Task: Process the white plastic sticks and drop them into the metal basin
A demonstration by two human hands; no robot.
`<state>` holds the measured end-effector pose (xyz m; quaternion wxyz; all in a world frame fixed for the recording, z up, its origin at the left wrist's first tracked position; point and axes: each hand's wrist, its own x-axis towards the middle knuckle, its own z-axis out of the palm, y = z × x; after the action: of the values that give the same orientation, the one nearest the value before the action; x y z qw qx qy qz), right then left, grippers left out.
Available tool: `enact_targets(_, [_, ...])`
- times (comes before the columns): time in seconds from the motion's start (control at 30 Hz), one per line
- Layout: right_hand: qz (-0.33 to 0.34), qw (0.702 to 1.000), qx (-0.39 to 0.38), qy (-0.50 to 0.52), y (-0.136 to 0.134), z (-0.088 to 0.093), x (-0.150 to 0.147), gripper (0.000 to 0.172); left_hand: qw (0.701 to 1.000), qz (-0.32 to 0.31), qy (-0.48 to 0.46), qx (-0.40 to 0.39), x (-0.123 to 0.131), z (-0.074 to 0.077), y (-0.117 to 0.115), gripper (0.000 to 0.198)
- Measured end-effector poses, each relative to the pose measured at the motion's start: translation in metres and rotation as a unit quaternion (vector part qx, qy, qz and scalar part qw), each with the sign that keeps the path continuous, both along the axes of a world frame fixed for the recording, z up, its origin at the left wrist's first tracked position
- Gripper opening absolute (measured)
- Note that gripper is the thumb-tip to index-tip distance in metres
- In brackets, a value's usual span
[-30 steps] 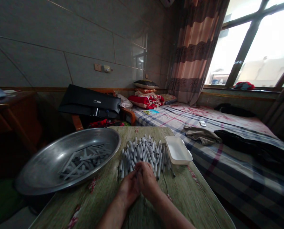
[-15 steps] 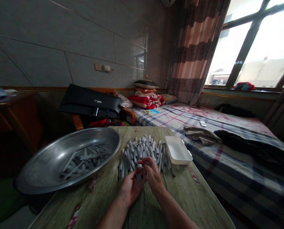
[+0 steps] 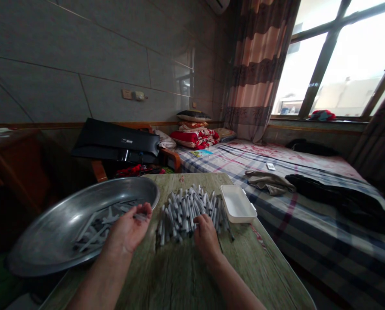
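Note:
A heap of several grey-white pens [image 3: 189, 209] lies on the worn green table [image 3: 179, 275]. My right hand [image 3: 205, 232] rests at the near edge of that heap, fingers curled onto the pens. My left hand [image 3: 128, 230] hovers over the rim of a big metal basin [image 3: 50, 232], thumb and fingers pinched on one pen [image 3: 141, 216] that points into the basin. More pens [image 3: 98, 224] lie inside the basin.
A shallow white tray [image 3: 236, 203] sits right of the pen heap. Beyond the table's right edge stands a bed [image 3: 308, 206] with a checked cover and clothes. A black monitor [image 3: 115, 142] leans at the back; a wooden desk [image 3: 11, 168] is at left.
My hands were together near the heap. The left hand has swung left to the basin with a pen, and the right hand has gone forward onto the heap.

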<state>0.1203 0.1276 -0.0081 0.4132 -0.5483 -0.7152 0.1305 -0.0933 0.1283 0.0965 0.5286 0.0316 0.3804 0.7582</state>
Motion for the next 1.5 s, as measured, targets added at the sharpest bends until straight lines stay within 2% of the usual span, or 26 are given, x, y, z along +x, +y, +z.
enact_targets(0.1, [-0.08,0.993,-0.035,-0.077,0.002,0.007,0.007,0.033,0.995,0.024,-0.017,-0.091,-0.029,0.008,0.008,0.016])
enact_targets(0.13, [-0.103,0.988,-0.047,-0.105,0.002,0.009,0.009,0.032,0.995,0.03,-0.006,-0.099,-0.036,0.011,0.008,0.015])
enact_targets(0.23, [-0.153,0.969,-0.074,-0.18,0.002,0.014,0.013,0.031,0.993,0.017,0.02,-0.112,-0.047,0.018,0.005,0.033])
enact_targets(0.33, [-0.178,0.952,-0.09,-0.232,0.0,0.019,0.015,0.031,0.991,0.032,0.044,-0.123,-0.042,0.023,0.0,0.043])
enact_targets(0.43, [-0.179,0.943,-0.11,-0.258,-0.001,0.023,0.015,0.033,0.987,0.071,0.12,-0.081,-0.018,0.02,-0.007,0.038])
enact_targets(0.5, [-0.17,0.941,-0.123,-0.266,-0.002,0.025,0.015,0.033,0.982,0.073,0.176,-0.005,0.007,0.012,-0.015,0.034])
enact_targets(0.53, [-0.165,0.94,-0.129,-0.269,-0.002,0.025,0.015,0.033,0.979,0.043,0.195,0.042,0.02,0.007,-0.02,0.032])
enact_targets(0.6, [-0.162,0.939,-0.135,-0.273,-0.002,0.024,0.015,0.033,0.964,-0.036,0.25,0.079,0.046,-0.009,-0.03,0.028])
enact_targets(0.67, [-0.161,0.938,-0.139,-0.274,-0.002,0.022,0.014,0.033,0.943,-0.124,0.297,0.084,0.069,-0.026,-0.038,0.029])
enact_targets(0.73, [-0.158,0.938,-0.146,-0.273,-0.003,0.02,0.013,0.034,0.923,-0.179,0.335,0.062,0.085,-0.044,-0.043,0.03])
enact_targets(0.8, [-0.152,0.939,-0.155,-0.269,-0.003,0.018,0.012,0.035,0.908,-0.209,0.361,0.049,0.096,-0.061,-0.043,0.028])
enact_targets(0.9, [-0.147,0.943,-0.161,-0.25,-0.003,0.016,0.011,0.033,0.89,-0.214,0.399,0.047,0.103,-0.083,-0.037,0.026])
enact_targets(1.0, [-0.154,0.953,-0.16,-0.207,-0.001,0.015,0.012,0.033,0.871,-0.192,0.449,0.06,0.102,-0.102,-0.032,0.024])
enact_targets(1.1, [-0.142,0.978,-0.103,-0.116,0.001,0.013,0.012,0.04,0.845,-0.173,0.5,0.077,0.099,-0.114,-0.032,0.024])
enact_targets(1.2, [-0.091,0.996,0.002,0.023,0.002,0.012,0.009,0.041,0.812,-0.158,0.554,0.093,0.097,-0.12,-0.035,0.024])
enact_targets(1.27, [-0.032,0.991,0.035,0.123,0.003,0.012,0.006,0.033,0.78,-0.117,0.603,0.119,0.096,-0.122,-0.036,0.027])
enact_targets(1.3, [0.002,0.984,0.027,0.175,0.003,0.011,0.003,0.03,0.76,-0.087,0.63,0.132,0.096,-0.122,-0.037,0.03])
enact_targets(1.37, [0.073,0.956,-0.036,0.281,0.003,0.008,-0.002,0.023,0.715,-0.028,0.683,0.147,0.095,-0.122,-0.037,0.036])
enact_targets(1.43, [0.144,0.902,-0.132,0.385,0.002,0.004,-0.007,0.018,0.674,0.0,0.724,0.145,0.093,-0.121,-0.037,0.04])
enact_targets(1.5, [0.211,0.832,-0.222,0.462,0.001,0.002,-0.009,0.015,0.651,0.0,0.747,0.137,0.09,-0.119,-0.037,0.039])
